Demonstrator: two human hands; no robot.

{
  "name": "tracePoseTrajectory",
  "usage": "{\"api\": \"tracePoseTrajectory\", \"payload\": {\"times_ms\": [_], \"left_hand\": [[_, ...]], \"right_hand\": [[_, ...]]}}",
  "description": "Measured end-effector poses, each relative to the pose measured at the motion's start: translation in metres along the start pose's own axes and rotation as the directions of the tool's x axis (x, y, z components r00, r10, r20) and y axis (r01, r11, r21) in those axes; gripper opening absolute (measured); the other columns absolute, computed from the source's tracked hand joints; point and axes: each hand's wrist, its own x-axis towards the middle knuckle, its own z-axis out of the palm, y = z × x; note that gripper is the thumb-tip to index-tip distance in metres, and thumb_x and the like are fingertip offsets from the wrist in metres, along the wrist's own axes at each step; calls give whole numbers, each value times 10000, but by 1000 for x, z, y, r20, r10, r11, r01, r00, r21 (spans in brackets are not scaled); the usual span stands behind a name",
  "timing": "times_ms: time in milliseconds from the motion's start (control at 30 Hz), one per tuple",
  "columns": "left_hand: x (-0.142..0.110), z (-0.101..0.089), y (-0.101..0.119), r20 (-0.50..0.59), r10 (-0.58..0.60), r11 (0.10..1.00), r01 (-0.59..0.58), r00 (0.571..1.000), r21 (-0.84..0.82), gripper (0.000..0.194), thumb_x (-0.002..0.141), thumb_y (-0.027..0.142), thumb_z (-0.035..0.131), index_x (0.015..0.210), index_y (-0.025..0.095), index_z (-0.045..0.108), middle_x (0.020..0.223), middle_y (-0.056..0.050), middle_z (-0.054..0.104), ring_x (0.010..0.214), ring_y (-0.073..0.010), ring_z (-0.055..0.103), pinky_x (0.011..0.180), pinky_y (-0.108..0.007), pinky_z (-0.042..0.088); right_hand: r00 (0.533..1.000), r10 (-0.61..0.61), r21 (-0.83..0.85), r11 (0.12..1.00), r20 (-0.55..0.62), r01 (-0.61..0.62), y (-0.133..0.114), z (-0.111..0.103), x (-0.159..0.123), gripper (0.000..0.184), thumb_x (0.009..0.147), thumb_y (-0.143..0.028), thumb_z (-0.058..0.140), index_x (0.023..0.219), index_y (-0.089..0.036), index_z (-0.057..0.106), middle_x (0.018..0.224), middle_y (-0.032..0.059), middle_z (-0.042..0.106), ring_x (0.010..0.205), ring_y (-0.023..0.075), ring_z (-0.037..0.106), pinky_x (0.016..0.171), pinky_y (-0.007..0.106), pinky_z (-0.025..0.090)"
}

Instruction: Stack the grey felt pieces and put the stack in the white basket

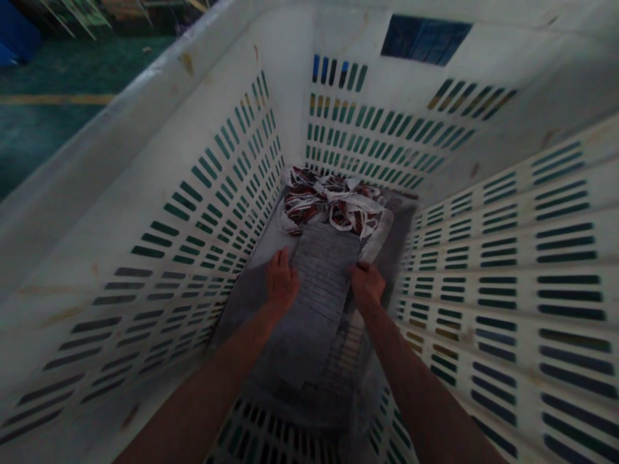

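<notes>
Both my arms reach deep into a large white slotted plastic crate (159,212). My left hand (281,281) is closed on the left edge of a grey stack of flat pieces (322,270) lying on the crate's floor. My right hand (367,283) is closed on the stack's right edge. Just beyond the stack lies a heap of red, white and dark printed packets (333,201) against the far wall. Beneath the stack, more pale ribbed material (345,361) shows near my right forearm.
The crate's tall walls with rows of slots close in on all sides; a rectangular handle opening (424,40) sits high in the far wall. Outside at the upper left is a green floor (48,122) with a yellow line.
</notes>
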Motion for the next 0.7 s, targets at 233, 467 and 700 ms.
{"api": "tracePoseTrajectory", "payload": {"times_ms": [233,467,700], "left_hand": [[-69,-4,-30,110,246,961,-257,963,102,440,879,257,379,1310,166,376,1356,-86,437,1205,-199,411,1005,-349,328],[-78,-2,-39,120,301,934,-318,946,161,453,896,271,339,1340,179,343,1411,-121,355,1240,-246,371,974,-415,323],[-56,0,-37,118,334,930,-347,935,118,486,882,322,383,1335,153,339,1374,-120,405,1206,-252,394,955,-417,336]], "right_hand": [[969,-222,-36,975,-109,220,31,12,-63,191,813,-227,523,971,-148,595,971,65,581,953,204,513,863,361,392],[903,-402,-120,914,-153,386,41,14,-73,325,782,-254,509,1067,-120,590,1107,130,551,1046,244,436,934,371,328],[893,-450,-167,882,-25,440,32,17,-73,273,725,-199,559,989,-160,616,1003,92,594,968,231,479,843,342,360]]}}
